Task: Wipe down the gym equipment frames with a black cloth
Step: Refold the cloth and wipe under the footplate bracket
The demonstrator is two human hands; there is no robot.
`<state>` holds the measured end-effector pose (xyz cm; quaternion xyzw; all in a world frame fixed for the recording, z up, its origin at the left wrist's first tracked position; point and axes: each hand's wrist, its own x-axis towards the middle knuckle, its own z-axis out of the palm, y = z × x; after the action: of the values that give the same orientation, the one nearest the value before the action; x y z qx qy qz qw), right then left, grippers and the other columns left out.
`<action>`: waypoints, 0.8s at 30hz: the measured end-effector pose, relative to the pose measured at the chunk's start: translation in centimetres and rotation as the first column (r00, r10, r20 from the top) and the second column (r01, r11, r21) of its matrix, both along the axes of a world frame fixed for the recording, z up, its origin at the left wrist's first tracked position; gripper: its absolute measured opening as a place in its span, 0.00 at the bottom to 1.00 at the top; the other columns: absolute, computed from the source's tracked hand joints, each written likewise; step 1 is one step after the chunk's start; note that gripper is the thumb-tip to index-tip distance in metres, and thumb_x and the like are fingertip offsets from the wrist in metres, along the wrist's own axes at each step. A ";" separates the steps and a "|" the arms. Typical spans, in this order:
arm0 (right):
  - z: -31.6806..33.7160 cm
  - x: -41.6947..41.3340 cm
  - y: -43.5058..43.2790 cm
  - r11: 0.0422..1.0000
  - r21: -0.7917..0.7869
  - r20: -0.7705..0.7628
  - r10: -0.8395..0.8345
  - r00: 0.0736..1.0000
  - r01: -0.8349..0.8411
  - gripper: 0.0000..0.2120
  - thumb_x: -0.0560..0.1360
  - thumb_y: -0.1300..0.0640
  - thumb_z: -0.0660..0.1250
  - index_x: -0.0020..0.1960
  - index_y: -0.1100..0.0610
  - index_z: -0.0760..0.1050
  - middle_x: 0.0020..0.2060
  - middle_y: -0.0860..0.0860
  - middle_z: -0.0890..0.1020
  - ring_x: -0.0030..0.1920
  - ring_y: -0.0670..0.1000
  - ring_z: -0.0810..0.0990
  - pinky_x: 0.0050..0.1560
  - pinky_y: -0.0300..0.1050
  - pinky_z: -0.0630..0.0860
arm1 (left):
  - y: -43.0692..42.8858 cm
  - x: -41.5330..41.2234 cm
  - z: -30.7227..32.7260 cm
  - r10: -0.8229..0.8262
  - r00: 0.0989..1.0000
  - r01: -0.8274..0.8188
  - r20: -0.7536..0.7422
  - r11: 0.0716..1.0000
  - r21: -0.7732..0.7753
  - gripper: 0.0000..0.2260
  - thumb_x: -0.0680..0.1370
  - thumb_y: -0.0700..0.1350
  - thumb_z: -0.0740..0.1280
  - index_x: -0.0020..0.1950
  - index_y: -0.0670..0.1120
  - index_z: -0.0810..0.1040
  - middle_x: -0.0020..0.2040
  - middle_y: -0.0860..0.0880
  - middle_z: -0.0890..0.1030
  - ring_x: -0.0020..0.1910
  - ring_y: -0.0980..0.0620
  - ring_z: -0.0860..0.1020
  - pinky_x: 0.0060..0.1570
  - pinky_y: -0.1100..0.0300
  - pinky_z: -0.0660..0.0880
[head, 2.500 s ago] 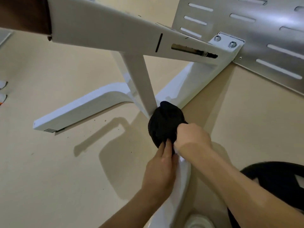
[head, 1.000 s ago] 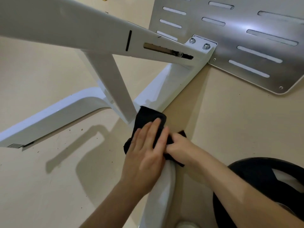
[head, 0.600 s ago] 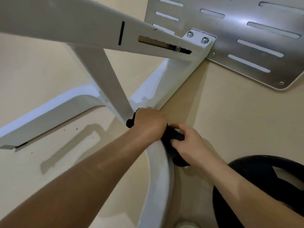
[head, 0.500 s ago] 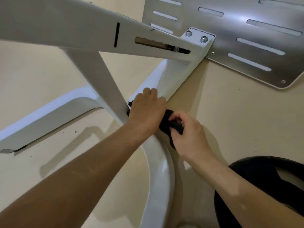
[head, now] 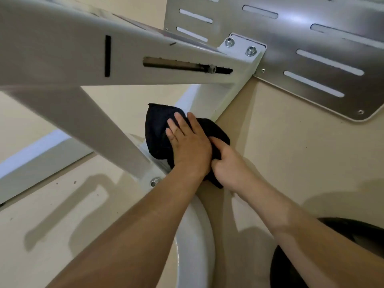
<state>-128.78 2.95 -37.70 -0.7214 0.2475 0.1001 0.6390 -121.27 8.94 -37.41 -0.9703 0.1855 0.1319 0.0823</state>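
Pressing flat on the black cloth [head: 160, 132], the left hand [head: 190, 148] is laid palm-down with its fingers [head: 176, 123] extended and close together, apparently so that the fabric is spread over the broad top face of the white painted steel base frame [head: 195, 244], just beside the foot of the slanted white strut [head: 89, 125]. A bolt head [head: 154, 181] is seen at that foot. To the right, the right hand [head: 230, 163] is curled around the bunched trailing edge of the cloth, its fingers closed on the fabric, probably so that the loose end is kept off the floor and the pad does not slide. Further right, a slotted brushed-metal plate [head: 311, 48] is bolted to the frame. The smooth beige floor [head: 291, 152] is speckled with a few dark specks, and a dark round object [head: 363, 233], only partly shown, lies at the lower right.
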 end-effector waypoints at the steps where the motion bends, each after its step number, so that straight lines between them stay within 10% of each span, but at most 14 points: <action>1: -0.3 0.4 -0.5 0.999 0.012 0.008 -0.040 0.999 0.040 0.33 0.74 0.69 0.55 0.76 0.51 0.60 0.70 0.51 0.70 0.70 0.51 0.68 0.68 0.42 0.65 | -1.0 0.8 -0.6 -0.053 0.996 0.056 0.071 0.998 -0.042 0.26 0.83 0.43 0.47 0.77 0.35 0.39 0.76 0.31 0.43 0.75 0.30 0.43 0.72 0.40 0.42; 8: 0.6 2.2 -6.4 0.980 0.038 -0.020 -0.194 0.981 0.195 0.33 0.74 0.68 0.57 0.77 0.49 0.57 0.67 0.49 0.73 0.63 0.49 0.73 0.60 0.40 0.70 | -7.2 4.2 -1.9 -0.187 0.941 0.245 0.284 0.951 -0.187 0.23 0.81 0.42 0.49 0.74 0.32 0.57 0.72 0.32 0.64 0.73 0.35 0.62 0.74 0.45 0.54; 14: 0.9 2.5 -2.7 0.969 0.234 -0.055 -0.074 0.996 0.085 0.37 0.73 0.73 0.52 0.77 0.49 0.55 0.69 0.51 0.71 0.66 0.53 0.71 0.65 0.50 0.72 | -1.2 0.6 0.0 -0.374 0.924 0.372 0.079 0.927 0.045 0.39 0.79 0.44 0.61 0.76 0.39 0.33 0.77 0.38 0.37 0.77 0.40 0.40 0.76 0.48 0.43; 19: 0.9 1.5 -0.6 0.825 0.540 -0.053 -0.168 0.984 0.170 0.39 0.69 0.76 0.53 0.67 0.37 0.64 0.58 0.49 0.80 0.46 0.51 0.77 0.41 0.47 0.77 | 1.1 0.6 1.3 -0.259 0.966 0.258 0.001 0.964 0.058 0.39 0.80 0.45 0.61 0.75 0.37 0.33 0.78 0.38 0.39 0.77 0.40 0.43 0.76 0.48 0.50; 24: 0.9 3.5 -4.9 0.547 0.705 -0.207 -0.450 0.869 0.451 0.29 0.71 0.74 0.53 0.61 0.49 0.75 0.54 0.55 0.82 0.39 0.51 0.80 0.36 0.44 0.77 | -3.7 1.3 1.7 -0.291 0.953 0.269 -0.085 0.940 -0.209 0.41 0.75 0.46 0.67 0.78 0.38 0.44 0.78 0.39 0.48 0.77 0.39 0.48 0.75 0.48 0.50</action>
<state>-125.31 -1.97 -36.80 -0.3145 0.3629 0.0240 0.8768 -119.93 5.22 -35.75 -0.9280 0.3383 0.1557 -0.0062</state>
